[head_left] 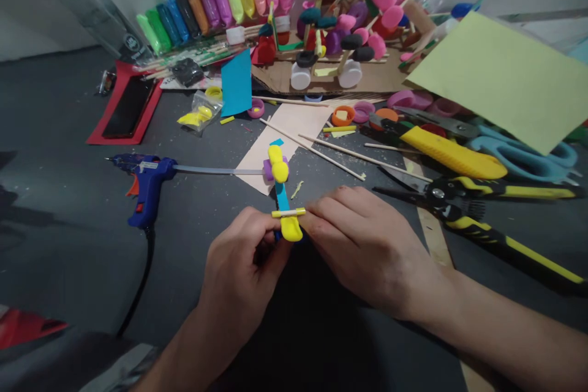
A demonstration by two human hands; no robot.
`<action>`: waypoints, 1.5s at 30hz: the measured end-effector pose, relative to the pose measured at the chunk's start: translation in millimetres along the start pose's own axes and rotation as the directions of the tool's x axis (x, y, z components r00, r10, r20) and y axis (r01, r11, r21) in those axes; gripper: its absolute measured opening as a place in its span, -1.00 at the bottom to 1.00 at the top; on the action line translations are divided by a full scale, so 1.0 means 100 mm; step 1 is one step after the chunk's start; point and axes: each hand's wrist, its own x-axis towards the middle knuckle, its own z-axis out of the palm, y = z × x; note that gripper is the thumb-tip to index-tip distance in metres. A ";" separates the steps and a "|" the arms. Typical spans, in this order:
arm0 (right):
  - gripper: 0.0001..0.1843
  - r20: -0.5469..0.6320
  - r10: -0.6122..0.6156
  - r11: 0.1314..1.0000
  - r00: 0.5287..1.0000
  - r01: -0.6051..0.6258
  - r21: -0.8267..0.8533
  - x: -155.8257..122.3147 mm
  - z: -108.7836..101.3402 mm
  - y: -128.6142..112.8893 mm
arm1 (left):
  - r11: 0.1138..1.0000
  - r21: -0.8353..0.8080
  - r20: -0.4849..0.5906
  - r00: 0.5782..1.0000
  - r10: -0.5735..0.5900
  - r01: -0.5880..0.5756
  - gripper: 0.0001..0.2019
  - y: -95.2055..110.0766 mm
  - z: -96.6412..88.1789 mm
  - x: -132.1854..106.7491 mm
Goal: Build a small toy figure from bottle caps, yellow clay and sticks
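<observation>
Model (282,195) sits over the near middle of the surface (197,202), between two hands. I see the left hand (239,251) with its grip pinched on the near end; the right hand (367,239) meets it from the right, but whether those fingers have closed on it I can't tell. I'd judge it very light: blue strip (283,201) thin and bendy, yellow clay (278,166) soft enough to dent, cross stick (288,213) stiff but easily knocked loose. I'd hold it gently by the stick's ends, off the clay.
</observation>
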 end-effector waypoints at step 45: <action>-0.80 0.121 0.108 0.908 0.987 -0.147 0.393 0.00 0.04 0.09 | 0.892 0.323 -0.103 0.925 0.366 -0.317 -0.82 0.01 0.01 -0.05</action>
